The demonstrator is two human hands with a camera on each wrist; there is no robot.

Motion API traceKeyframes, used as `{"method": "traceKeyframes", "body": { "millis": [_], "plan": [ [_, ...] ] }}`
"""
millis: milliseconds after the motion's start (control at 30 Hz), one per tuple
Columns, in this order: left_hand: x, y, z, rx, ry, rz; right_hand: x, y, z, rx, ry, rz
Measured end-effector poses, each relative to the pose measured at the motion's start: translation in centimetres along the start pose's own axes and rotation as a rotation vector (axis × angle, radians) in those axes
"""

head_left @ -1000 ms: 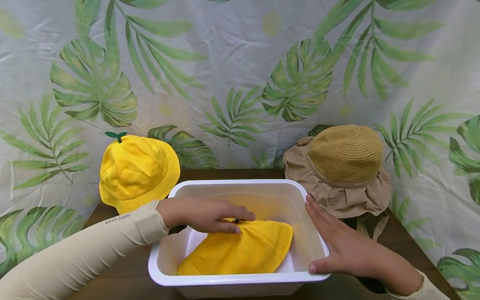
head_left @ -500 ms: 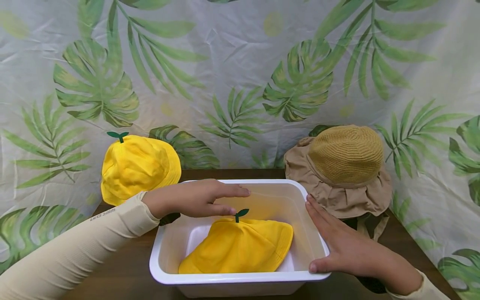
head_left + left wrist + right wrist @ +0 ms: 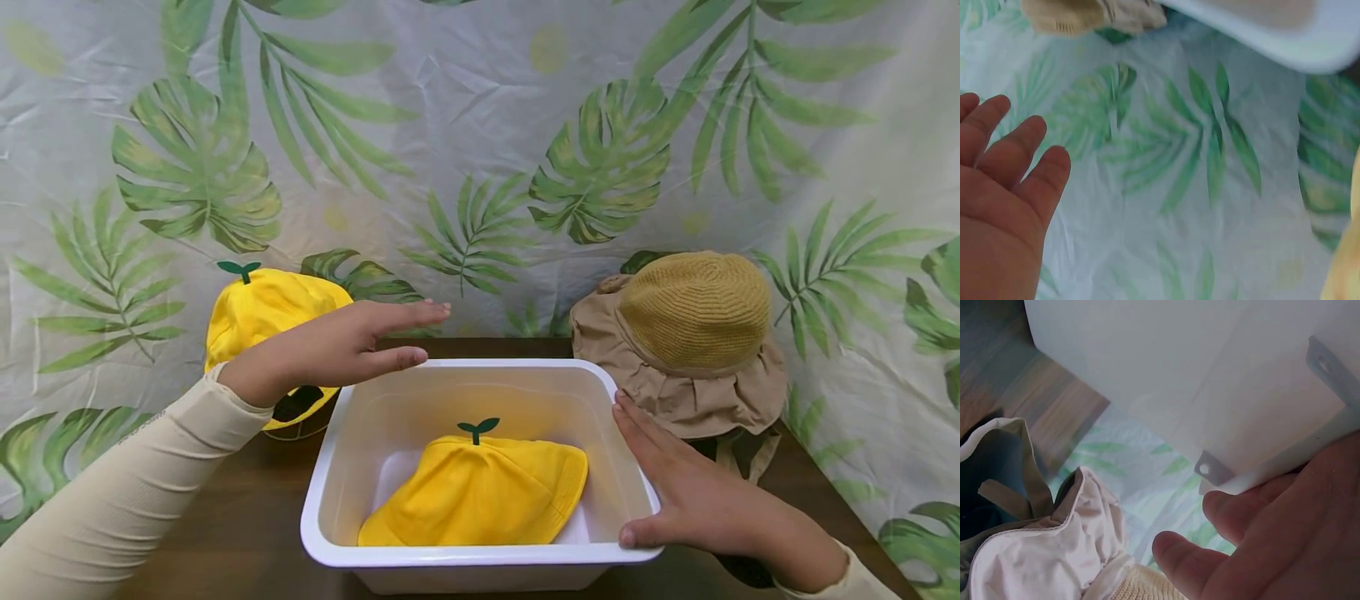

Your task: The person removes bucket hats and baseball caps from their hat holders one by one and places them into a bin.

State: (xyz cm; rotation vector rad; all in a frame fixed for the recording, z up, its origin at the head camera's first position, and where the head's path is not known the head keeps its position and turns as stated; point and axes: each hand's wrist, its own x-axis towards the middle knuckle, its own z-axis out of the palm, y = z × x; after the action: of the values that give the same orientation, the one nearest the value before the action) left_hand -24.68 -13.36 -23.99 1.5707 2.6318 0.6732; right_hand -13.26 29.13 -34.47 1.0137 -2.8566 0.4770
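A yellow hat with a green sprout on its crown lies folded inside a white plastic bin. My left hand, fingers extended and holding nothing, is raised over the bin's back left corner. It partly covers a second yellow hat with the same sprout. My right hand rests on the bin's right rim, fingers stretched along it and thumb at the front corner. In the right wrist view, its fingers lie by the rim, beside the bin's outer wall.
A tan straw hat with a pleated cloth brim and hanging ties sits right of the bin, close to my right hand. The dark wooden table ends at a leaf-print curtain behind.
My left hand has let go of the yellow hat in the bin and moved up and left, out over the rim. The right hand stays on the bin.
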Motion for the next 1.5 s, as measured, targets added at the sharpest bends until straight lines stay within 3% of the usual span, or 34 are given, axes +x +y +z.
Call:
{"method": "traceKeyframes", "body": {
  "millis": [133,267,467,767,1067,1500],
  "plan": [
    [-1.2,-0.6,-1.2,0.123,0.064,-0.045,0.0,-0.1,-0.1,-0.012,0.019,-0.024],
    [-2.3,-1.7,-2.1,0.193,0.105,-0.147,0.0,-0.1,-0.2,-0.039,0.032,-0.043],
    [-4.3,-3.5,-3.4,0.207,0.194,-0.298,0.1,-0.1,-0.4,-0.111,0.017,-0.041],
    [-6.9,-5.7,-5.2,0.198,0.281,-0.438,0.2,-0.4,-0.6,-0.210,0.001,-0.029],
    [-9.2,-8.6,-5.8,0.263,0.349,-0.476,0.2,-0.6,-0.7,-0.194,-0.013,-0.005],
    [-10.6,-11.3,-5.1,0.229,0.322,-0.518,0.2,-0.5,-0.4,-0.186,0.025,-0.047]
  ]
}}
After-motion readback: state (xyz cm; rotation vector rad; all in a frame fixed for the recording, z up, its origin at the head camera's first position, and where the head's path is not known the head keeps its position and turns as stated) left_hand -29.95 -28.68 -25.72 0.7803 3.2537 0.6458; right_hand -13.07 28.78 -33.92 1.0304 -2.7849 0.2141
